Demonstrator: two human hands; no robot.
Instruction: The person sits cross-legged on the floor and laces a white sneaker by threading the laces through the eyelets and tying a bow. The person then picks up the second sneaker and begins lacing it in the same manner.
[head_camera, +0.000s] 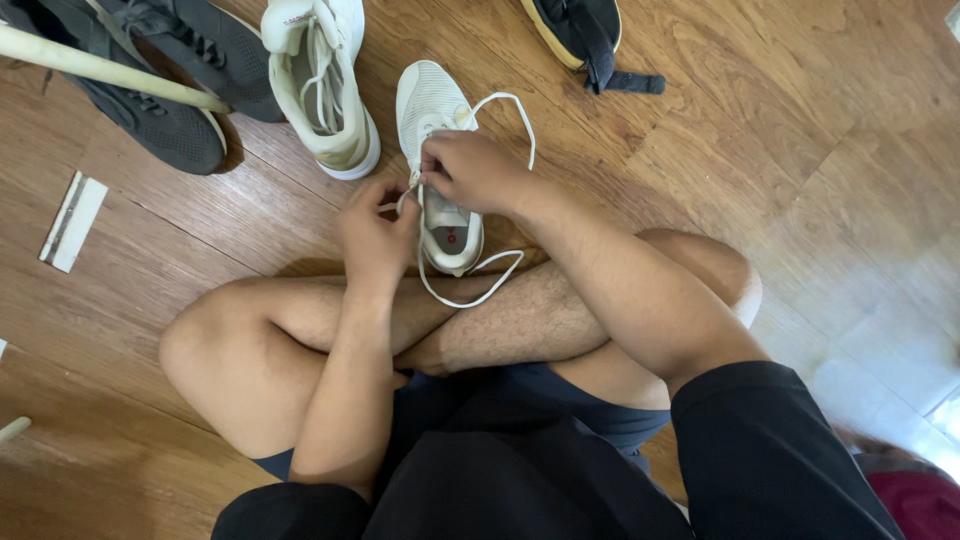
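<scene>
A white sneaker (432, 110) lies on the wooden floor in front of my crossed legs, toe pointing away. My left hand (375, 232) pinches part of its white lace (470, 290) at the left side of the tongue. My right hand (472, 170) grips the lace over the middle of the shoe. One loop of lace arcs out to the right near the toe, and another trails down across my shin.
A second white sneaker (322, 85) lies to the left. Two dark grey sneakers (150, 70) sit at top left under a pale stick (100, 68). A dark shoe with a yellow sole (580, 30) is at top centre. A white strip (72, 222) lies at left.
</scene>
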